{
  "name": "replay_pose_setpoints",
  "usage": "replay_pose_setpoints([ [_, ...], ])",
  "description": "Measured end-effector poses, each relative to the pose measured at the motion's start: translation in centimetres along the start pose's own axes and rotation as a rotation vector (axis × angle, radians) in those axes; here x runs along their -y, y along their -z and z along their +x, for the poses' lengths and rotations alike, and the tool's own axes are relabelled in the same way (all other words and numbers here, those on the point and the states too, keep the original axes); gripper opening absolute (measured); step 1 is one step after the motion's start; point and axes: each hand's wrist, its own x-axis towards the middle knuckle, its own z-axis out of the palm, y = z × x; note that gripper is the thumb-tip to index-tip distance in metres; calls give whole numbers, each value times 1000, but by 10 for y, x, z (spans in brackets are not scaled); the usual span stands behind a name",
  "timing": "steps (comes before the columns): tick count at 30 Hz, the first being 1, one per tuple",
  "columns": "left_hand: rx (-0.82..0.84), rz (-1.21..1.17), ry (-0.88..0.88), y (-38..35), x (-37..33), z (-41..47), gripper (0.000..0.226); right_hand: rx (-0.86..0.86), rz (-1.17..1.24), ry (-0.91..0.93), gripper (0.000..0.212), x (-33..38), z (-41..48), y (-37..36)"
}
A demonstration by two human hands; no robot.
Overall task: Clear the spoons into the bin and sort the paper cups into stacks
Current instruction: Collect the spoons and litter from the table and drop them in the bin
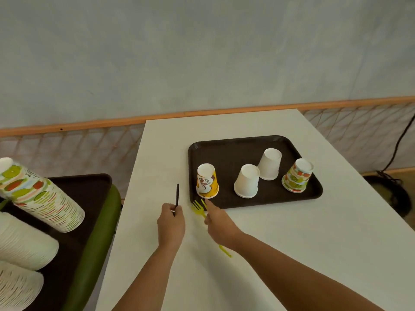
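two hands work near the tray [224, 153]: left hand [171, 223] pinches a black utensil [177, 196] upright; right hand [219, 222], fingers curled, holds a yellow fork [198, 208] by four upturned cups [246, 181].

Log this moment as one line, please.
left hand: grip on black utensil | right hand: on yellow fork | tray: four cups upside down | bin: not visible

The right hand [219, 217] hides the middle of the yellow fork [198, 208]. The cup stacks [27, 243] run off the left edge.
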Motion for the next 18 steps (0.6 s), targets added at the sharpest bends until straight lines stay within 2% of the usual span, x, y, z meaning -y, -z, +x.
replay_pose_setpoints([
  [4,2,-8,-113,-44,-20,-57,15,-22,107,-109,49,-55,-55,31],
  [8,86,-11,-210,-102,-40,-128,13,-121,218,-186,12,-126,-110,64],
  [13,306,-16,-244,-184,-56,-221,15,-261,361,-338,17,-220,-192,115],
  [18,586,-45,-293,-267,-68,-323,15,-412,473,-400,23,-306,-273,162],
])
